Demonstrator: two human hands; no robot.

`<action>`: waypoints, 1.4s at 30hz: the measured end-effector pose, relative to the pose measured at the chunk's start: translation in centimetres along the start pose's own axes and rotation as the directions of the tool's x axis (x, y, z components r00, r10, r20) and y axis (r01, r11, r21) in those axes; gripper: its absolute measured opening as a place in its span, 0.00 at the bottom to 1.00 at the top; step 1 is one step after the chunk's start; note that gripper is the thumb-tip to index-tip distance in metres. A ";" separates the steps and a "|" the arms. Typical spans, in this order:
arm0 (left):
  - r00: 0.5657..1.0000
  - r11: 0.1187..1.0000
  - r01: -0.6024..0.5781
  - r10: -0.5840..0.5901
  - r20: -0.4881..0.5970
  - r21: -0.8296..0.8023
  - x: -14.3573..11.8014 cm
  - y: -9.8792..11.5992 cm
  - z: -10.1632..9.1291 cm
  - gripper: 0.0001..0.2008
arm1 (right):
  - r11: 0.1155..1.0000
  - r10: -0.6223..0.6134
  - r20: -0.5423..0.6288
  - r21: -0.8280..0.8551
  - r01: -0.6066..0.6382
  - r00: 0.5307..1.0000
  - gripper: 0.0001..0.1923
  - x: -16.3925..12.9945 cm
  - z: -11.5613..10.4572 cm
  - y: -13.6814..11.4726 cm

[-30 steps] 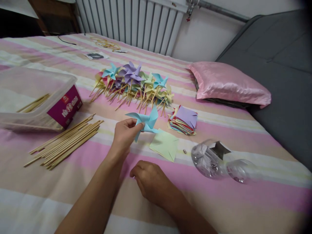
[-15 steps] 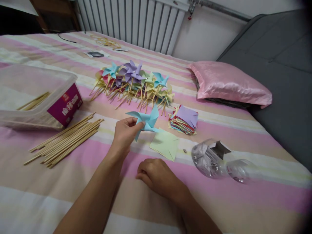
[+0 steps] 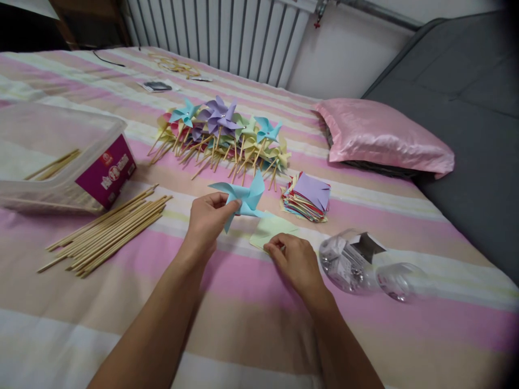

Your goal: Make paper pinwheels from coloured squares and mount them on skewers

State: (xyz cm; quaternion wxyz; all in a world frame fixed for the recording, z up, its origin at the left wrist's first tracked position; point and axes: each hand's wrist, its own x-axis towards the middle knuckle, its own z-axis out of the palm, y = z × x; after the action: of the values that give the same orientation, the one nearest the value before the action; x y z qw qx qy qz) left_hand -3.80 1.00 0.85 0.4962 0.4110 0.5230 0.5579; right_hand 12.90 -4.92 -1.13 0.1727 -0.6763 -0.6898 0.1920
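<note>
- Near the middle of the bed, left hand [image 3: 206, 219] pinched a blue paper pinwheel [image 3: 242, 199] by its center, thumb + fingers closed on it, held just above the sheet.
- Right hand [image 3: 297, 261] lay curled on the near edge of a pale green paper square [image 3: 271, 229], fingertips touching it; the square sat flat just below and to the right of the pinwheel.
- Clear plastic jar [image 3: 347, 260] lay on its side just right of the right hand, small metal bits inside; its clear lid [image 3: 399, 282] lay beside it.
- Stack of cut colored paper [image 3: 307, 198] sat beyond the right hand, purple sheet on top.
- Pile of finished pinwheels on sticks [image 3: 222, 135] lay farther back.
- Loose bamboo sticks [image 3: 108, 229] lay well left of the left hand; clear plastic bin [image 3: 60, 156] w/ purple label behind them held a few more sticks.
- Surface was a pink/cream striped bedsheet [image 3: 251, 324]; pink pillow [image 3: 383, 138] at right, white radiator [image 3: 219, 32] along the back wall, grey mattress [image 3: 466, 108] leaning at far right.
</note>
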 end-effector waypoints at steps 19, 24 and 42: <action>1.000 1.000 0.005 -0.005 0.001 0.022 0.0 -0.2 0.2 0.04 | 0.991 0.000 -0.007 0.132 0.001 1.000 0.11 0.5 -0.5 2.0; 1.000 1.000 0.009 -0.009 -0.004 0.027 -0.1 -0.1 0.3 0.04 | 0.995 -0.030 -0.012 0.097 0.031 0.999 0.12 0.6 0.0 1.6; 1.000 0.999 0.008 -0.008 0.006 0.036 0.0 -0.1 0.4 0.04 | 0.991 0.038 -0.091 0.130 -0.026 0.995 0.15 1.2 1.0 2.0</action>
State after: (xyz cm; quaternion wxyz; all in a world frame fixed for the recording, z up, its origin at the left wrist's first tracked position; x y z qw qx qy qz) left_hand -3.35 1.05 0.77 0.4927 0.4196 0.5330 0.5451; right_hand 14.12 -3.76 -2.99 0.2450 -0.6829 -0.6564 0.2071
